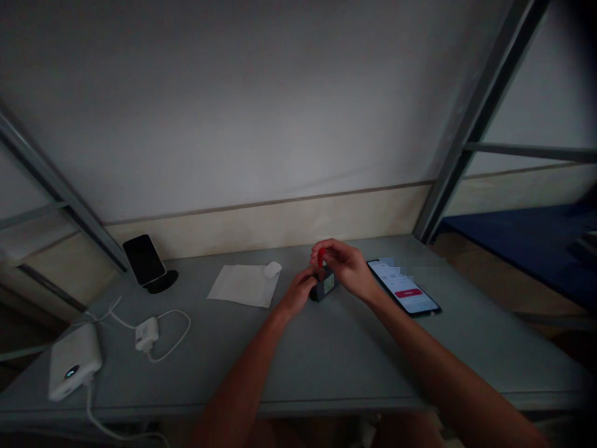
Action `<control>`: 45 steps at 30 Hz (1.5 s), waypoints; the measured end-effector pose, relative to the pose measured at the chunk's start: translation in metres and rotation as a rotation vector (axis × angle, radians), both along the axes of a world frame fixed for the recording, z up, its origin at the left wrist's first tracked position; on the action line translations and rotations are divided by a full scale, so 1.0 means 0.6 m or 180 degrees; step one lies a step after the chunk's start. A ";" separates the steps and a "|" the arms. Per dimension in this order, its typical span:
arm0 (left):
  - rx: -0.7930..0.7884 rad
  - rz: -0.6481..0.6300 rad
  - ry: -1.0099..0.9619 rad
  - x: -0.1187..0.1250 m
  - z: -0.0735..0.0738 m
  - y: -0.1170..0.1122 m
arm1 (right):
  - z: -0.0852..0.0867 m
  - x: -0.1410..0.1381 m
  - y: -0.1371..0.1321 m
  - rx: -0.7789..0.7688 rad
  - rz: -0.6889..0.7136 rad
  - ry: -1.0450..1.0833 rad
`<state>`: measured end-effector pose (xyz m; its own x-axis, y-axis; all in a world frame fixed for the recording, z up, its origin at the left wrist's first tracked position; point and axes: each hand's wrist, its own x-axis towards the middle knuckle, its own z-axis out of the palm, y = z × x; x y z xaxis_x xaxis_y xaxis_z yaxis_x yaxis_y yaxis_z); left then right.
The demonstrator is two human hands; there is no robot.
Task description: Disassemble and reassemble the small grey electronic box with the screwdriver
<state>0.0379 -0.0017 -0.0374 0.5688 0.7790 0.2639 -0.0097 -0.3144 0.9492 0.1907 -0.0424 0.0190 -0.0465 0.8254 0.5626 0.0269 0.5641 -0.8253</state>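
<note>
A small dark box-shaped object (325, 285) with a pale label on its side stands on the grey desk (289, 348); its exact kind does not show. My left hand (302, 287) is closed against its left side and steadies it. Above its top, my right hand (345, 264) pinches a small red piece (321, 256) between thumb and fingers. Whether the red piece touches the dark box is hidden by the fingers. To the right of my right hand lies a phone (405, 289) with its screen lit.
Left of my hands are a white sheet (240, 285) and a white earbud-like case (272, 269). Farther left stand a phone on a stand (144, 260), a white charger (147, 334) with cables and a white power bank (75, 363). Metal posts (471, 124) flank the desk.
</note>
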 end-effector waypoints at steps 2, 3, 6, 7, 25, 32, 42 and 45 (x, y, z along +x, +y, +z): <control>-0.0045 0.0013 -0.0021 0.001 -0.003 0.001 | -0.002 -0.001 0.001 0.0018 -0.0148 -0.0083; -0.0064 0.0021 -0.0035 0.001 -0.004 0.001 | -0.003 -0.002 0.002 0.0026 -0.0274 -0.0118; -0.0045 0.0009 -0.0086 0.001 -0.007 0.002 | -0.006 -0.005 0.004 -0.0099 -0.0295 0.0013; -0.0037 -0.0011 -0.0099 0.001 -0.008 0.002 | -0.006 -0.005 0.005 -0.0169 -0.0145 0.0108; -0.0151 -0.0063 -0.0135 -0.004 0.000 -0.001 | 0.002 0.003 -0.002 -0.0084 0.0099 -0.0024; -0.0090 -0.0042 -0.0065 -0.003 0.006 -0.001 | 0.002 -0.002 -0.004 -0.0171 0.0123 0.0060; 0.0227 -0.0238 0.0330 -0.016 0.033 0.001 | -0.004 0.052 0.029 0.0275 -0.0908 0.1305; 0.0248 -0.0183 0.0367 -0.023 0.036 0.003 | -0.013 0.058 0.037 0.0177 -0.0918 0.1217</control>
